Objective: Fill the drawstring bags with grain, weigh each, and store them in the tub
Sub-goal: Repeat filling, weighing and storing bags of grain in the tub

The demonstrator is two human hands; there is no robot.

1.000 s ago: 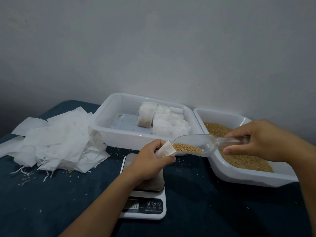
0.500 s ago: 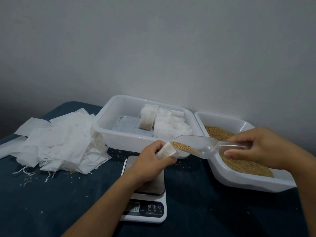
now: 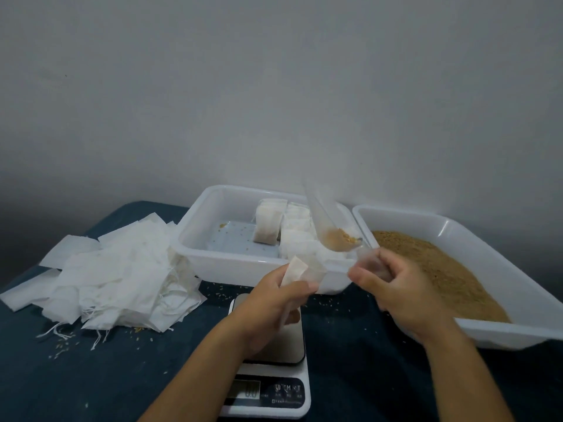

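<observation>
Since the earlier frame, the scoop (image 3: pixel 330 229) had swung from level to tilted upward. Right hand (image 3: pixel 405 295) fingers gripped its handle; left hand (image 3: pixel 274 306) fingers pinched the drawstring bag (image 3: pixel 300 271) above the scale (image 3: pixel 268 376). Filling appeared complete; weighing was probably next. Tub (image 3: pixel 231 261) stood at the table's far edge, against a grey wall.

A dark blue table (image 3: pixel 91 385) carries empty bags (image 3: pixel 122 278), two tubs (image 3: pixel 231 263) (image 3: pixel 475 330), a scale (image 3: pixel 274 388) and stray grains (image 3: pixel 64 348).
</observation>
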